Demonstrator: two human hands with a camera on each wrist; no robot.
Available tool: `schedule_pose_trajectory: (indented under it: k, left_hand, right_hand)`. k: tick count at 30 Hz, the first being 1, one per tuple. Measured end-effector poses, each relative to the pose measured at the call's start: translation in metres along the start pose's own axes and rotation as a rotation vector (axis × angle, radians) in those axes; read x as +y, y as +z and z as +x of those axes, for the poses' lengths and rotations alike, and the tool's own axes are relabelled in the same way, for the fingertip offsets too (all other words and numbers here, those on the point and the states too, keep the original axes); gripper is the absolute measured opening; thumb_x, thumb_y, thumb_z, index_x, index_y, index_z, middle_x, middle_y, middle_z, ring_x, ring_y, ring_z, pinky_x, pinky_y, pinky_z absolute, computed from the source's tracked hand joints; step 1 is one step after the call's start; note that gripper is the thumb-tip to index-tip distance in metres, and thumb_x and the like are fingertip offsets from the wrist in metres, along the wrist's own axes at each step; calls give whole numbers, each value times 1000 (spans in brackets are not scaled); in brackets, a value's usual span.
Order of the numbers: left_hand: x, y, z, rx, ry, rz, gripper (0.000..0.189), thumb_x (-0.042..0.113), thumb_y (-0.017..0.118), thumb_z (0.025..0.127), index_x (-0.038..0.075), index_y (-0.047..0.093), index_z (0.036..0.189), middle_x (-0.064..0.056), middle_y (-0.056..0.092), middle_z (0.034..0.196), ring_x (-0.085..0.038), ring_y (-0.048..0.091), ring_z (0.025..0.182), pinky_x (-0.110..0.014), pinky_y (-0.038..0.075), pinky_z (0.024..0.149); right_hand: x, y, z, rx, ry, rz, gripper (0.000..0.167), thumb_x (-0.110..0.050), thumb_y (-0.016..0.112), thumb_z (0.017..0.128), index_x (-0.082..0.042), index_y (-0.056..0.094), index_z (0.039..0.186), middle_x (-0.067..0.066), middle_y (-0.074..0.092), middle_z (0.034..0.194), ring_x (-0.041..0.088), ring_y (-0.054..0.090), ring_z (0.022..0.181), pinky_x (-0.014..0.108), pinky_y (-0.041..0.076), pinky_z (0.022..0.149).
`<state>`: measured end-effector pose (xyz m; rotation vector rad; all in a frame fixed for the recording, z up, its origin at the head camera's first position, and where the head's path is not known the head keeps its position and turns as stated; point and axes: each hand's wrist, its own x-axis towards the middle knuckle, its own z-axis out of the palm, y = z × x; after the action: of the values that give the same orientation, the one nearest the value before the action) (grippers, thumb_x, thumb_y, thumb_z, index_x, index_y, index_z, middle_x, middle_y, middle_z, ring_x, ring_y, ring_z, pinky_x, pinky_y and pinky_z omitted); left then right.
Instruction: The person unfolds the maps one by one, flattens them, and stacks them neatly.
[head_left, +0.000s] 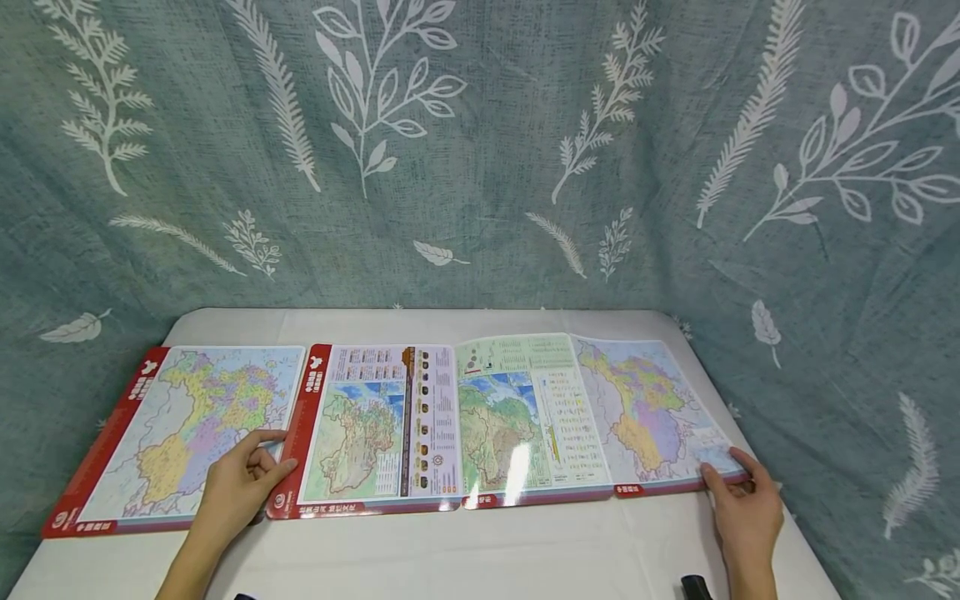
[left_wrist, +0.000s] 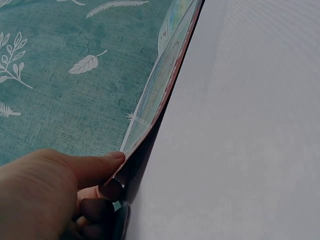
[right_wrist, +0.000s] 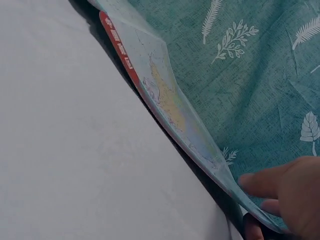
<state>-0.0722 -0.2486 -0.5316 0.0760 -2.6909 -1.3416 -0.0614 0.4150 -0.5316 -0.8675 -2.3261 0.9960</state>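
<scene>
Your left grip (head_left: 243,482) is almost closed, with thumb and finger pinching the left side of the long fold-out map (head_left: 517,425), and your right grip (head_left: 746,510) pinches its near right corner the same way. The long fold-out map stretches across the white bench (head_left: 480,554) to near the right edge, and the other map (head_left: 202,400) lies just beside it, along the bench's left edge.
</scene>
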Motion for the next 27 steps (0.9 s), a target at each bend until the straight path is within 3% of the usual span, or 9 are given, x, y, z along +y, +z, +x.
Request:
schedule_pose_trajectory:
  k: [6,9,11,14,17,19,22,25,27]
  left_hand:
    - [-3,1,0,1,10,10,43,19,84,92,6,65,129,0,61,67,-6,51,51,-27,44,45]
    - [-4,1,0,1,6,19,42,18,83,92,7,65,128,0,61,67,-7,52,50,-28,44,43]
    - [-3,1,0,2,5,22,43,19,83,92,7,65,128,0,61,67,-6,51,50,-27,44,43]
    - [-1,1,0,4,5,28,43,21,83,92,7,65,129,0,61,67,-6,51,51,-27,44,44]
    - [0,1,-1,33,18,50,42,23,85,91,7,67,126,1,62,68,-4,51,51,-26,43,45]
    - [1,1,-1,60,26,70,40,22,87,89,8,69,122,1,62,68,-4,51,51,-25,43,44]
    - [1,2,-1,98,36,92,36,23,87,88,8,72,118,1,62,69,-3,51,52,-24,42,45]
    - [-1,2,-1,131,26,96,32,25,85,91,8,72,116,1,64,69,-4,54,53,-23,44,46]
    - [-2,3,-2,158,17,94,30,27,83,94,8,73,114,1,66,69,-4,56,53,-22,45,47]
  right_hand:
    - [3,-2,0,3,-42,-11,56,-5,73,96,0,55,148,30,59,133,-14,41,71,2,35,62]
    - [5,-1,0,18,-55,-48,54,-4,73,95,0,57,147,28,61,128,-14,40,72,4,34,64]
    - [3,-1,-1,29,-74,-77,54,-4,73,94,0,58,145,28,61,125,-2,48,77,12,35,70]
    - [0,-1,-3,36,-106,-106,53,-4,72,93,4,58,143,31,59,123,24,58,91,34,39,82]
    - [-4,-2,-4,38,-130,-112,52,-5,72,93,8,56,141,37,57,127,50,54,110,55,37,94]
    - [-5,-2,-4,39,-140,-116,52,-7,71,94,10,56,140,40,56,130,55,51,119,62,34,107]
    - [-6,-2,-4,47,-153,-121,51,-10,70,94,12,56,138,42,55,133,59,46,130,62,23,123]
    - [-5,-2,-4,57,-162,-119,50,-11,71,93,13,58,135,42,55,135,61,43,134,59,14,128]
    - [-5,-2,-5,56,-159,-128,50,-12,71,93,13,58,135,41,55,136,61,42,135,60,13,128]
